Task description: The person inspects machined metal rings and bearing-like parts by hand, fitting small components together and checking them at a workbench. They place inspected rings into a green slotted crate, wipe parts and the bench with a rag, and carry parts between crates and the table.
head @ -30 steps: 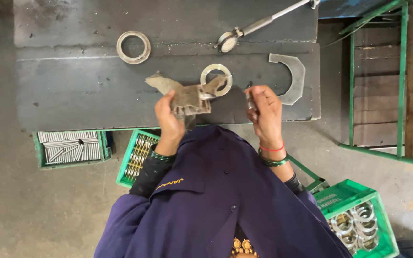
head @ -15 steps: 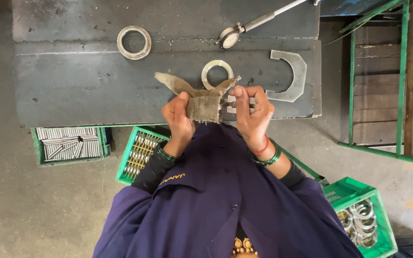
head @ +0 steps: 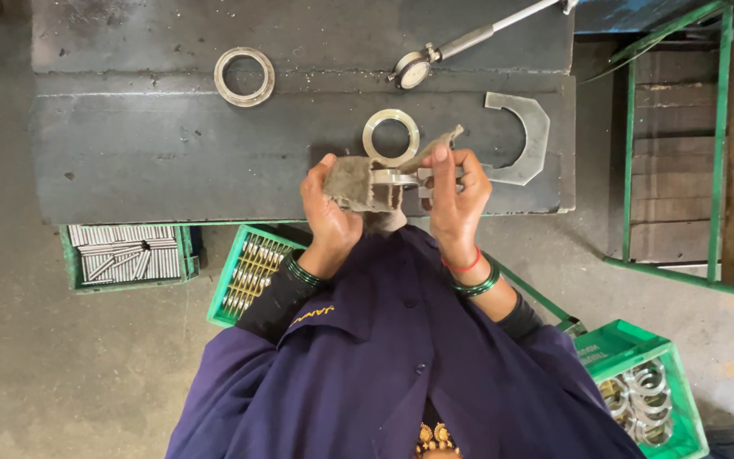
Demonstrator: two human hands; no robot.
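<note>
My left hand (head: 330, 212) grips a dirty grey cloth (head: 352, 180) wrapped around a metal ring part (head: 392, 178). My right hand (head: 454, 194) pinches the same ring and the cloth's other end from the right. Both hands are held together just above the near edge of the dark metal table (head: 172, 153). Right behind the hands a loose metal ring (head: 391, 135) lies flat on the table.
A second ring (head: 245, 76) lies at the back left, a dial bore gauge (head: 435, 55) at the back, a C-shaped steel plate (head: 522, 136) at the right. Green crates of pins (head: 126, 255), small parts (head: 248, 272) and rings (head: 643, 399) stand on the floor. A green frame (head: 715, 144) stands right.
My right hand has come in to meet the left hand. Both now hold the cloth and ring together, and the cloth has bunched up around the ring.
</note>
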